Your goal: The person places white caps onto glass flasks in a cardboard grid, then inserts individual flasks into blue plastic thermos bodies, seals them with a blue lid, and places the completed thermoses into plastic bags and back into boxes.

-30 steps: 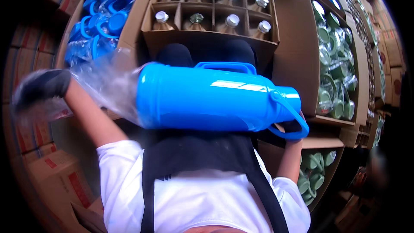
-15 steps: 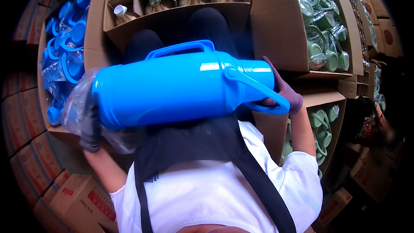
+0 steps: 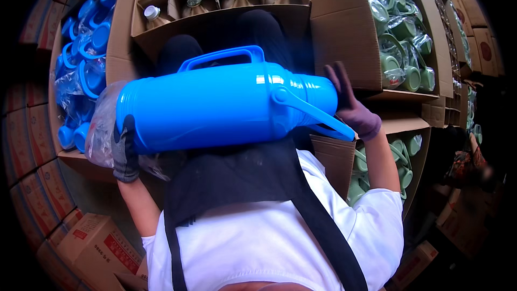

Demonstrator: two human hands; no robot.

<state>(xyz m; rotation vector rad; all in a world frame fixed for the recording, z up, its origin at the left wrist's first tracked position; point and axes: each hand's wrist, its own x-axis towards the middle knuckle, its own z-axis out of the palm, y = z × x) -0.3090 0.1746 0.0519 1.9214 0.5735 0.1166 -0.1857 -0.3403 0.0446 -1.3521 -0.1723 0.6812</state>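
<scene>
A blue thermos flask point(image 3: 199, 110) lies on its side across my lap, base to the left and neck to the right. Its side handle points away from me, and its carrying handle point(image 3: 315, 113) hangs by the neck. My left hand point(image 3: 125, 148), in a grey glove, grips the base end, thumb against the wall and the other fingers hidden. Crumpled clear plastic bag point(image 3: 101, 129) bunches around the base beside that hand. My right hand point(image 3: 353, 105), in a purplish glove, is open at the neck end, fingers spread and slightly blurred; contact with the flask is unclear.
Ahead stands a divided carton point(image 3: 226, 13) of white-capped bottles. Blue parts in plastic fill a carton at left point(image 3: 63, 83); green parts fill cartons at right point(image 3: 381, 70) and nearer right point(image 3: 417, 164). Stacked cartons point(image 3: 32, 156) line the far left.
The flask has shifted slightly left. My right hand's fingers have spread away from its neck end. My left hand has come from the loose bag onto the base end.
</scene>
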